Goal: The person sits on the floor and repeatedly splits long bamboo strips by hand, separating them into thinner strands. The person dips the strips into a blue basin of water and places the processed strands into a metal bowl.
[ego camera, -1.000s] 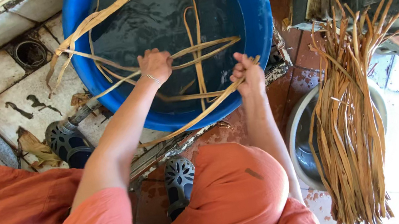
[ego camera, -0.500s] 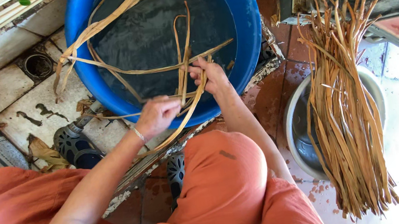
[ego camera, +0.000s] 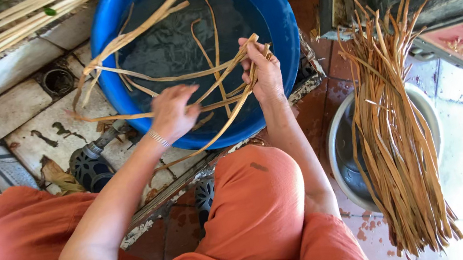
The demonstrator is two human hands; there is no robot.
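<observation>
right hand (ego camera: 262, 72) grips wet strips (ego camera: 223, 78) over blue tub (ego camera: 282, 23), left hand (ego camera: 172, 113) touching

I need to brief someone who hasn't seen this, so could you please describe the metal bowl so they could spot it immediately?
Start at the big round blue plastic tub of water. To its right on the floor sits the shallow silver metal bowl. Unlike the tub, it holds a thick bundle of dry tan strips lying across it.
</observation>
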